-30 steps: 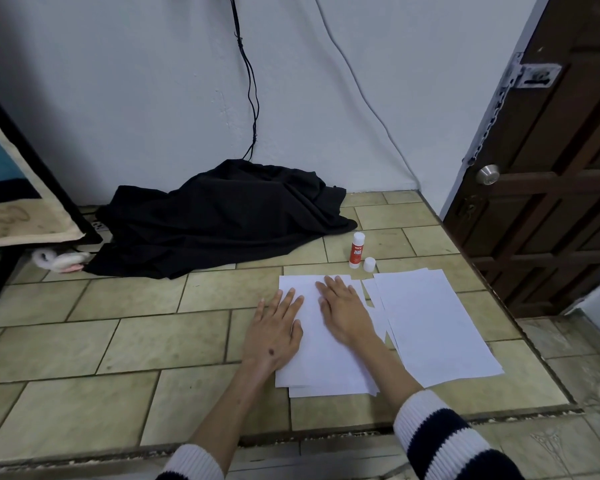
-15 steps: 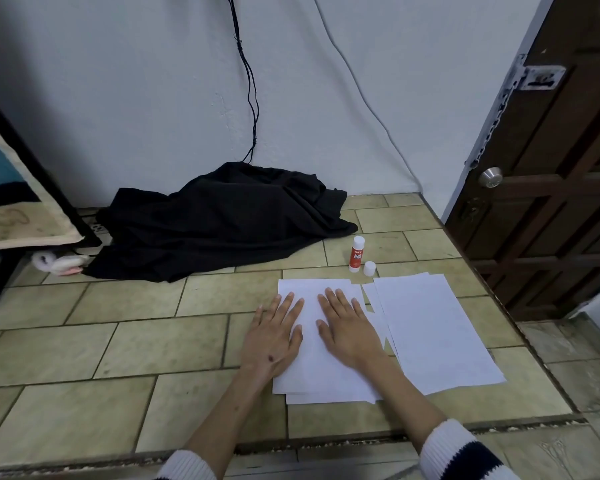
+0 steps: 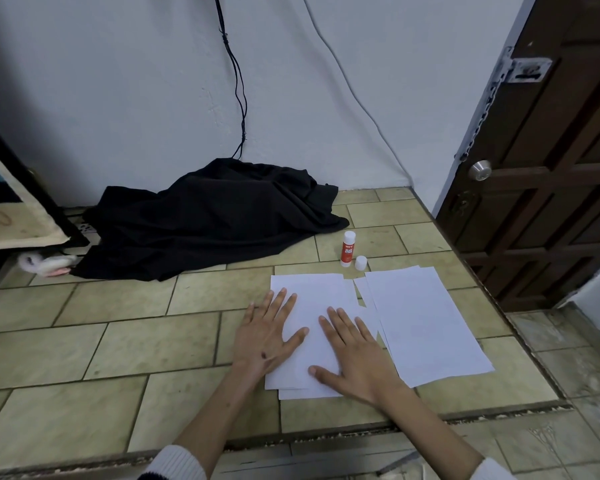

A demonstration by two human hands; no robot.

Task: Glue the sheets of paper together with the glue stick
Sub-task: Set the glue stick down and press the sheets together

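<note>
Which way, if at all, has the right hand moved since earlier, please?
Yes: the right hand has slid back toward the person; its fingertips are now farther from the paper stack's far edge and the glue stick.

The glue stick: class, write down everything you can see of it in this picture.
The glue stick is a small tube with a red printed label, white at the top and the base. It looks like plastic. It stands upright on the tiled surface, just beyond the far edge of the left paper stack and near the black cloth. A small white cap stands beside it to the right; whether they touch cannot be told. Neither hand touches the stick.
</note>
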